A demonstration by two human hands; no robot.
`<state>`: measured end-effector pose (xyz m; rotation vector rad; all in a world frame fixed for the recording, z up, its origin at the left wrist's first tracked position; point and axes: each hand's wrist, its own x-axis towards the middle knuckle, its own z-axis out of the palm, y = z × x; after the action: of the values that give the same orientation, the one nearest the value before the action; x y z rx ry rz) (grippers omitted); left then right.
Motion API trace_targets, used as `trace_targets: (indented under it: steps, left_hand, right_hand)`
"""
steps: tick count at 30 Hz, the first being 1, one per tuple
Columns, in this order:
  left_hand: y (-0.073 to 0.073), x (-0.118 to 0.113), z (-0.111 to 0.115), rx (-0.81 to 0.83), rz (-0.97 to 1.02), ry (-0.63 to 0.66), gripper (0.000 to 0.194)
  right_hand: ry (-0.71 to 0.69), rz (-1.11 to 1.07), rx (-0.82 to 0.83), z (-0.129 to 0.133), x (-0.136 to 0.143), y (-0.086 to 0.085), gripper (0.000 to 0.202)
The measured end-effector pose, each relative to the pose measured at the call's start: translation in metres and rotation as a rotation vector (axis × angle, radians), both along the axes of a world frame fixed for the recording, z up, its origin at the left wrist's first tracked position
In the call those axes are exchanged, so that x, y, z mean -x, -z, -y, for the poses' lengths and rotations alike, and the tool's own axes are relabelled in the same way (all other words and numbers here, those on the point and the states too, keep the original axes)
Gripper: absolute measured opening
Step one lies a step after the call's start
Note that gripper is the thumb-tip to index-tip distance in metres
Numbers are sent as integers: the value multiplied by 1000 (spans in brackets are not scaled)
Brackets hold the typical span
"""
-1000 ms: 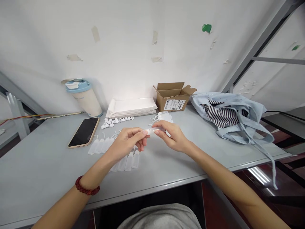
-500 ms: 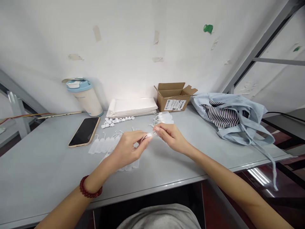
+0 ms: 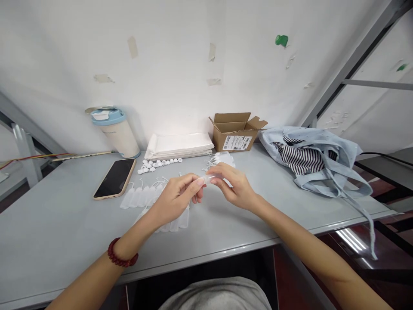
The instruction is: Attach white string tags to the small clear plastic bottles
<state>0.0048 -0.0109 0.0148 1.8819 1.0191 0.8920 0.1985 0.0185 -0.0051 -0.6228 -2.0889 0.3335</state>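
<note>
Between my two hands, above the middle of the table, is a small translucent white piece [image 3: 208,178]. My left hand [image 3: 177,196] pinches its left end between thumb and fingers, and my right hand [image 3: 235,184] pinches its right end. Flat translucent pieces with thin curly white tails [image 3: 138,196] lie in a row left of my left hand, and others [image 3: 183,218] lie below it, partly hidden by it. Small white caps [image 3: 153,165] are clustered farther back. More tailed pieces [image 3: 225,158] lie just behind my right hand.
A phone [image 3: 115,178] lies at the left, with a blue-lidded cup [image 3: 120,135] behind it. Along the wall stand a stack of white envelopes [image 3: 180,145] and an open cardboard box [image 3: 234,133]. A light blue bag [image 3: 309,155] with a hanging strap is at the right.
The held piece now lies more level between my hands. My left fingers have curled under it, and my right fingers have shifted along it, with the right hand slightly more raised.
</note>
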Motion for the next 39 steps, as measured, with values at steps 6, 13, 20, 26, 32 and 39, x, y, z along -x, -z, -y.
trace_targets:
  steps: [6,13,20,26,32,39]
  left_hand:
    - [2,1,0,-98,-130,13,32]
    - [25,5,-10,-900,-496,-85,20]
    - [31,4,-14,-1142,-724,-101,21]
    - [30,13,-25,-689,-445,-215,23]
    - [24,39,-47,-544,-410,-505,34]
    - [32,72,-76,-507,-574,-597,33]
  right_hand:
    - [-18,15,-73,-1,0,3,15]
    - [11,26,449,0,4,-3,33]
    - [-175,-106,1044,-9,0,-2,47]
    - [42,-104,735,-18,-6,-5,42]
    - [498,-71,146,-62,-38,12,33]
    - [585,-109,265,-87,-54,27,32]
